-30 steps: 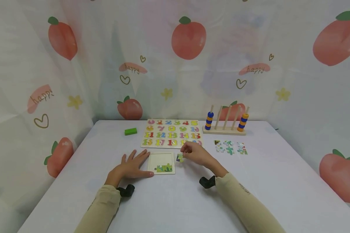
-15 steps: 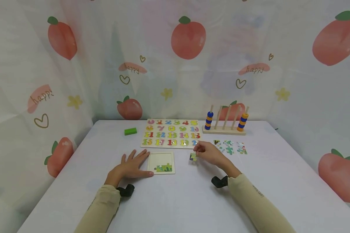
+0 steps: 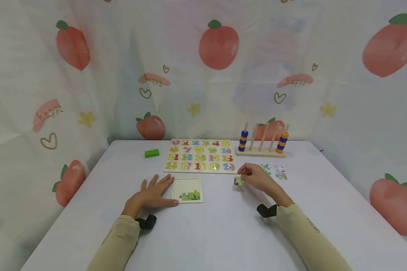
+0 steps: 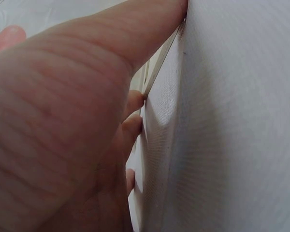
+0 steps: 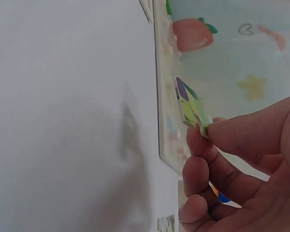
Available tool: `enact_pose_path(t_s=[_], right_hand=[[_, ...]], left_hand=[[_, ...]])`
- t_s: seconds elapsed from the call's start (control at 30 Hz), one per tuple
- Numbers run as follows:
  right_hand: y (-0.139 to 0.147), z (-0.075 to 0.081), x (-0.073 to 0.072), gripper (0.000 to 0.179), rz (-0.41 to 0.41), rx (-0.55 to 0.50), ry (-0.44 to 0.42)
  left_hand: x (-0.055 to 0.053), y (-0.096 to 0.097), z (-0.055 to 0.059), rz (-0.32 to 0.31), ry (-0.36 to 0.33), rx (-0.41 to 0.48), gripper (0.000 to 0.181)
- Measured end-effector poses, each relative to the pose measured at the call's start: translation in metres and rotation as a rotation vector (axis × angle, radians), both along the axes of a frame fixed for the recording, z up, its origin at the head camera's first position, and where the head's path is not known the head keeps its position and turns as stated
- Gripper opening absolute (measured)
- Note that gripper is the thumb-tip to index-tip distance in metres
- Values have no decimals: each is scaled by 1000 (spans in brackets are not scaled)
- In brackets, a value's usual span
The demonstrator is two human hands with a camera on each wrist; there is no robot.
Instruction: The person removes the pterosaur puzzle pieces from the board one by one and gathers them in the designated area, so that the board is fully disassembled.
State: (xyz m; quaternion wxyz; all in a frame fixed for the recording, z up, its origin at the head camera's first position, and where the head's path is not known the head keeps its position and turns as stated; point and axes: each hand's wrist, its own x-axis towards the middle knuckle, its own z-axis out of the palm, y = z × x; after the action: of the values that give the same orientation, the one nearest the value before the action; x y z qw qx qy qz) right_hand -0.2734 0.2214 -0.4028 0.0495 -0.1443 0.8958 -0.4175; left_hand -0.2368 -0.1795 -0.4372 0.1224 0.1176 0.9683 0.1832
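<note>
My left hand (image 3: 152, 194) lies with fingers spread at the left edge of a square puzzle frame (image 3: 186, 180); thumb and fingertips touch that edge. Joined green jigsaw pieces (image 3: 191, 195) lie in the frame's lower right part. Above the table, my right hand (image 3: 257, 177) pinches one jigsaw piece (image 5: 191, 104) between thumb and index finger. That piece is green and yellow with a purple corner, and it is tilted in the right wrist view. Beyond the right hand lie loose jigsaw pieces (image 3: 280, 172), partly hidden by it. The left wrist view shows the thumb (image 4: 150, 29) against the frame's edge.
A number puzzle board (image 3: 200, 155) lies behind the frame. To its left sits a green block (image 3: 152, 153). At the back right stands a wooden peg rack (image 3: 260, 151) with blue and orange beads on its outer pegs. A printed curtain (image 3: 176, 98) hangs behind the white table (image 3: 203, 241).
My right hand has moved right, away from the puzzle frame toward the loose pieces, still pinching the jigsaw piece. The left hand and the frame have stayed in place.
</note>
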Motion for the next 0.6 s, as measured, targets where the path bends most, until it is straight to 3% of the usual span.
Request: enact_pose_path(t_s=[0.2,0.6], right_hand=[[15,-2,3,17,-18,6,-6],[44,3,3,20,-86,38,15]], left_hand=[[-8,-2,-14,-4,3,-18,108],[-6,-3,-8,9,1,-3,107]])
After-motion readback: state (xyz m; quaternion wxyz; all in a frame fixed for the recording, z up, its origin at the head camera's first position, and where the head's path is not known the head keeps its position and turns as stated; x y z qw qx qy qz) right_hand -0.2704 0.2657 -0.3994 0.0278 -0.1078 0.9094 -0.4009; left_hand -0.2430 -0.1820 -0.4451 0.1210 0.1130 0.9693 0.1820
